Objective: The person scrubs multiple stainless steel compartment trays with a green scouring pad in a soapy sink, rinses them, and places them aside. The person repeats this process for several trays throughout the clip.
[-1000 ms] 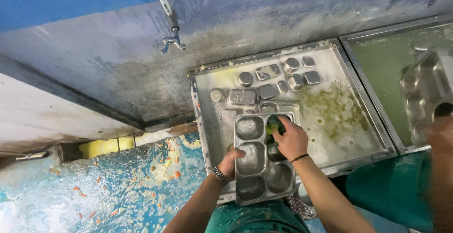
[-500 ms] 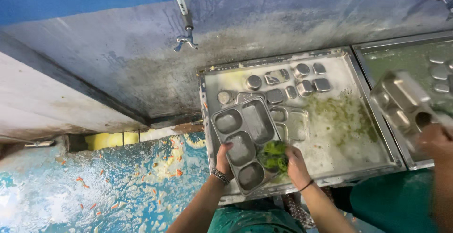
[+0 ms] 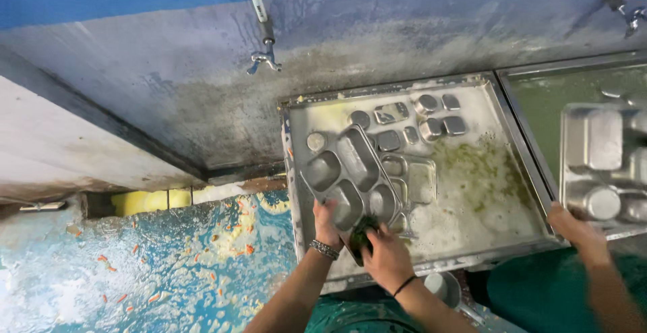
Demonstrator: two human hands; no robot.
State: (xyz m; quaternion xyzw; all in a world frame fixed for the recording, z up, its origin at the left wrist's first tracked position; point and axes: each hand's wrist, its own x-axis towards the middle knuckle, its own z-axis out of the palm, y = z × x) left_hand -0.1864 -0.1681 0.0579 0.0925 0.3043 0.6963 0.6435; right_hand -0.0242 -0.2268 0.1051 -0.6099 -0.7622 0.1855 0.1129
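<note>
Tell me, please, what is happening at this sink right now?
A person is scrubbing a steel compartment tray over a soapy sink. The left hand holds the tilted tray by its near edge, while the right hand presses a green scrub pad against it. Small steel bowls lie in the water. Another person's hand grips a tray in the next sink.

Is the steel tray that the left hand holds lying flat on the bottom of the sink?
No, the compartment tray is tilted up, gripped at its near edge by the left hand.

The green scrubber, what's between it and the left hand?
In the head view, only the steel compartment tray lies between the green scrubber and the left hand.
</note>
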